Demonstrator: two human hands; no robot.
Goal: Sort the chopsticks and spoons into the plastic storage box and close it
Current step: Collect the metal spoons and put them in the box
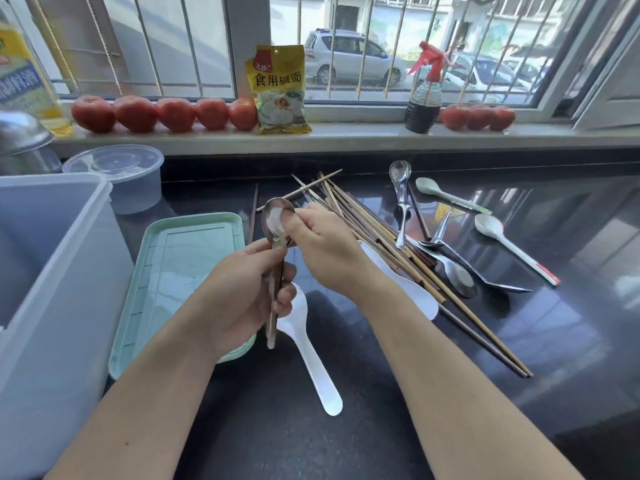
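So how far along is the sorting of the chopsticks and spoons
Early. Nothing visibly sorted yet: the green lid lies on the counter, so nothing is closed. In hand: the left hand grips a metal spoon by its handle while the right hand touches its bowl. Left: the chopstick pile, other metal spoons and white spoon.

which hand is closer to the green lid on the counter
Left. The left hand hangs over the right edge of the green lid, gripping a metal spoon; the right hand is further right, at the spoon's bowl.

bright window [381,46] daylight | counter [571,237] glare | edges warped
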